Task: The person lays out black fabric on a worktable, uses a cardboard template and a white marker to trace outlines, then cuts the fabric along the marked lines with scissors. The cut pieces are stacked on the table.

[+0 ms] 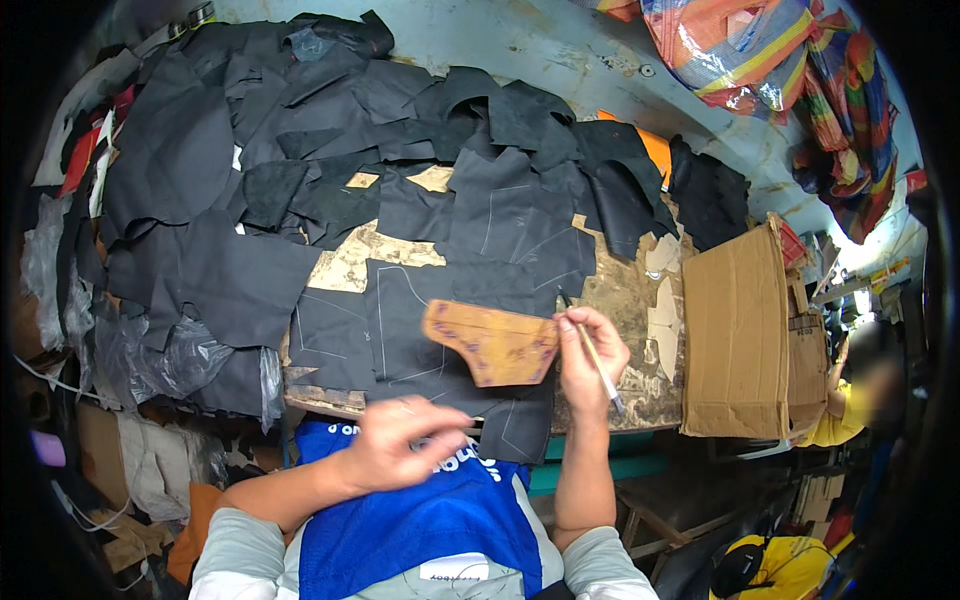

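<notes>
Black leather everywhere, and in the middle of it a tan cardboard pattern (493, 343) lies flat on a dark leather piece (420, 330) at the near edge of the worktable (630, 300). The right hand (588, 350) sits just at the pattern's right end, fingers pinched tight around a thin marking pen (592, 350), its upper tip up at the top right corner of the pattern while the shaft slants down across the hand. The left hand (400, 440) is lower, near the table's front edge and just below the pattern, not touching it; its fingers curl loosely over the hanging edge of the dark leather, though whether it actually grips that edge I cannot tell from here. Pale drawn outlines show on the leather around the pattern. Behind, a heap of black cut pieces (250, 160) covers the far left of the table, and a brown cardboard box (735, 330) stands on the right.
</notes>
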Available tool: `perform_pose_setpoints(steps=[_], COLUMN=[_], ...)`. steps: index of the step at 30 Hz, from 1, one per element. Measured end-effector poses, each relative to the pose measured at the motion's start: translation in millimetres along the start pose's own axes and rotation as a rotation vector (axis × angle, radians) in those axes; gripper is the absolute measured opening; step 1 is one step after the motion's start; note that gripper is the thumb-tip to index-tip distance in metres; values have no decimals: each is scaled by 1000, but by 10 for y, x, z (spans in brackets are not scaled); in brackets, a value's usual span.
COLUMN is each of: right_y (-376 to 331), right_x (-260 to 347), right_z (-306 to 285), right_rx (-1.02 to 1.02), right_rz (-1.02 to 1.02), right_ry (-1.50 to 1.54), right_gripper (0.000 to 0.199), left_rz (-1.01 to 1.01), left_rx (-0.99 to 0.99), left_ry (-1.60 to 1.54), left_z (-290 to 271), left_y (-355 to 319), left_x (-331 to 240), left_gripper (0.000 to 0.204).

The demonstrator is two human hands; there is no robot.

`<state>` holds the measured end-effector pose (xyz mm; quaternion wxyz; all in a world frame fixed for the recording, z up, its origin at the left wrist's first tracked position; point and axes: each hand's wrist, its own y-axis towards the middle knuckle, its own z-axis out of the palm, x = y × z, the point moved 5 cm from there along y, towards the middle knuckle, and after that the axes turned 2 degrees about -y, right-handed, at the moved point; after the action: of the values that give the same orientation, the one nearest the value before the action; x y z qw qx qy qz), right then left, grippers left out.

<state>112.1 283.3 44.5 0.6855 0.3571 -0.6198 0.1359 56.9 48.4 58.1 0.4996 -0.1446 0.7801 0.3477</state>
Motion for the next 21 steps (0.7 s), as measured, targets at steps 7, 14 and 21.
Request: perform_pose_setpoints(steps=[7, 14, 21], right_y=[-85, -29, -131], right_x=[-589, -741, -658], right_z=[-185, -434, -520], right_rx=[74, 78, 252], right_rz=[136, 62, -17], right_ry=[-218, -245, -401], right_gripper=[12, 20, 38], left_rz=[226, 26, 84], left_rx=[528, 652, 633], left_ry=[487, 713, 737], left_z=[944, 1081, 1046], left_y=[137, 134, 196], left_x=[250, 567, 589], left_gripper=[67, 88, 90])
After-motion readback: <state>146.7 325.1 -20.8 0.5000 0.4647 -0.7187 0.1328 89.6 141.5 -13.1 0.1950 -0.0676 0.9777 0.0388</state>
